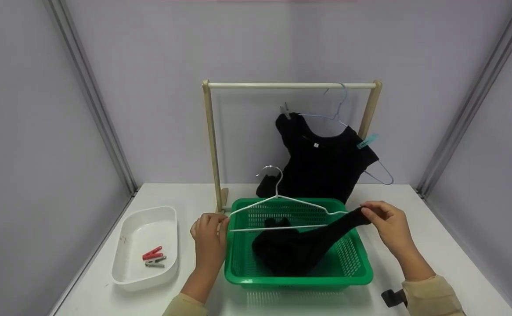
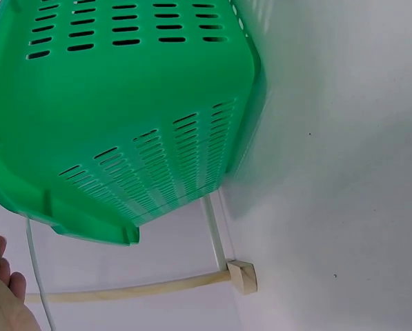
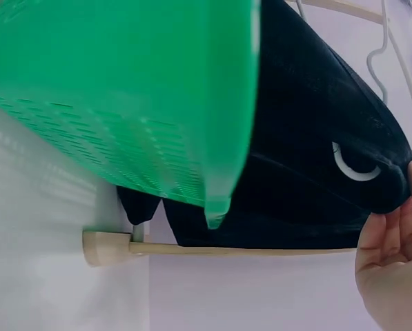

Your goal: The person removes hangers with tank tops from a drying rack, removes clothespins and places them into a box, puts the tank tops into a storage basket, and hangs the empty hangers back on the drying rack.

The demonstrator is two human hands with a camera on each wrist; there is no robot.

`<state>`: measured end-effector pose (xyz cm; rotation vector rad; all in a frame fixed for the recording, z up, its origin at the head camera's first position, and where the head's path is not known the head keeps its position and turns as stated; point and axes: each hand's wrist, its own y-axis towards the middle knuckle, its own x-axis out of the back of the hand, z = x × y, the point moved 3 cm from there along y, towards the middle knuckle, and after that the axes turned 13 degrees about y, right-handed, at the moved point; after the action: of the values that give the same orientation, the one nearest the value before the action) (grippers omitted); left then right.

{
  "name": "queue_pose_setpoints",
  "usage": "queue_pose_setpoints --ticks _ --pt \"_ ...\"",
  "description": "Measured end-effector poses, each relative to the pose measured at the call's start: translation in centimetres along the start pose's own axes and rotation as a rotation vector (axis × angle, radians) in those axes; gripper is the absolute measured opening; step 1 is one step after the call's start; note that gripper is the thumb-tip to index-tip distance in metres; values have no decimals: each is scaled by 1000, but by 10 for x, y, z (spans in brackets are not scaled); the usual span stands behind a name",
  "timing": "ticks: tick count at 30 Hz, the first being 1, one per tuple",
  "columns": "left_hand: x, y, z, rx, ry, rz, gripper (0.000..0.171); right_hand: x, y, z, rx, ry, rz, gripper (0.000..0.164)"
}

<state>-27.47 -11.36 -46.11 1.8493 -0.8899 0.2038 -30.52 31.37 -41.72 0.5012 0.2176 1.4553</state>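
My left hand (image 1: 210, 232) pinches the left end of a white wire hanger (image 1: 300, 199), which stands upright over a green basket (image 1: 300, 281). With thumb and fingers, my right hand (image 1: 390, 226) pinches one end of a black garment (image 1: 291, 252). The cloth stretches from the basket up to the hanger's right end, whose tip it hides. A white curved piece (image 3: 354, 169) shows against the dark cloth in the right wrist view, near the fingertips. The left wrist view has just part of my left hand, beside the hanger's wire (image 2: 36, 269).
Behind the basket, a black top (image 1: 322, 162) hangs on a bluish hanger (image 1: 339, 105) from a rack (image 1: 291, 85), with a grey clip (image 1: 286, 112) and a teal clip (image 1: 367, 141). A white tray (image 1: 146, 224) at the left holds red clips (image 1: 153, 253) and grey clips (image 1: 156, 262).
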Motion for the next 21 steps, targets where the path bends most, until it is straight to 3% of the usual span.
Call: queue_pose_setpoints --ticks 13,21 --pt "-1 2 -5 0 13 3 6 2 -13 -19 -132 15 -72 24" --pt "-1 0 -1 2 11 0 5 -6 -22 -35 -180 112 -128 31"
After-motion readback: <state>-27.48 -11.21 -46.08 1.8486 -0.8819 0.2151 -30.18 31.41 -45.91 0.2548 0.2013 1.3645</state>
